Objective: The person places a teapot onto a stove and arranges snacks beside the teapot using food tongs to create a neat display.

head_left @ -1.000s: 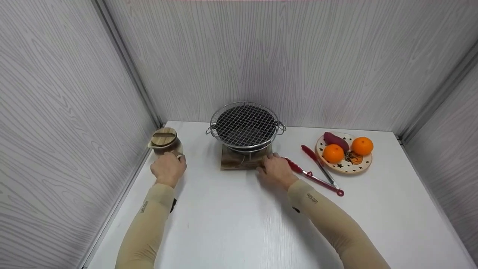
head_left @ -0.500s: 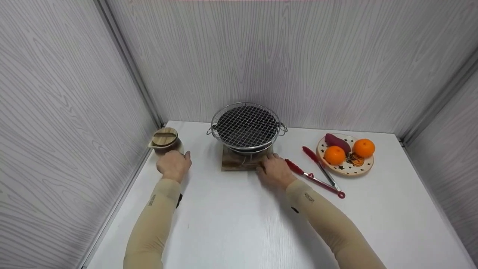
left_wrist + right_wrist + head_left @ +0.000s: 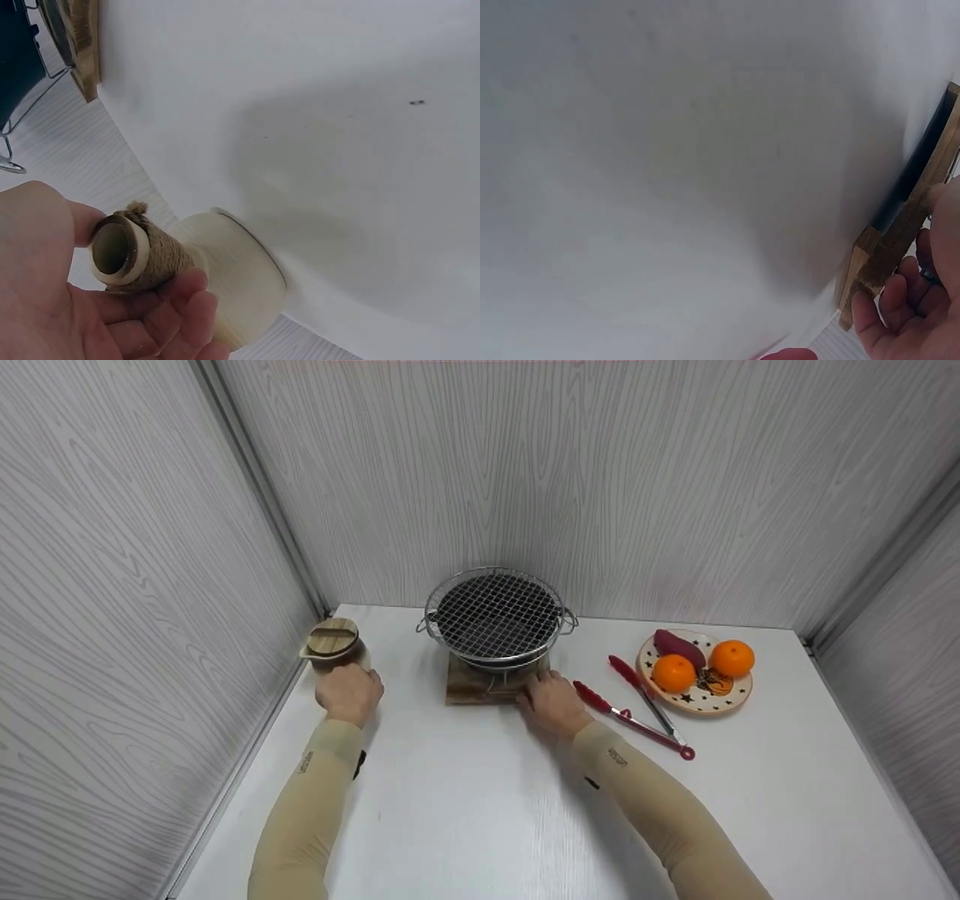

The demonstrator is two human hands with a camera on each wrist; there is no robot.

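At the far left of the table stands a small side-handled teapot [image 3: 358, 654] with a wooden lid [image 3: 322, 642]. My left hand [image 3: 349, 694] grips its handle; in the left wrist view, fingers and thumb curl round the twine-wrapped handle [image 3: 166, 264], whose hollow end faces the camera. A round tabletop grill with a wire mesh [image 3: 495, 619] sits on a square wooden base [image 3: 480, 691] in the middle. My right hand [image 3: 556, 705] holds the base's front right corner. The right wrist view has its thumb and fingertips on the wooden edge [image 3: 896, 247].
Red-tipped tongs [image 3: 641, 725] lie spread on the white table [image 3: 465, 802], just right of my right hand. Behind them a star-patterned plate [image 3: 701, 706] bears two oranges [image 3: 673, 673] and a purple sweet potato [image 3: 679, 649]. Grey wood-grain walls [image 3: 495, 472] stand behind and at both sides.
My left hand has shifted slightly right at the teapot handle, and its thumb, raised half a second ago, is now drawn in. The right hand stays at the grill's base.
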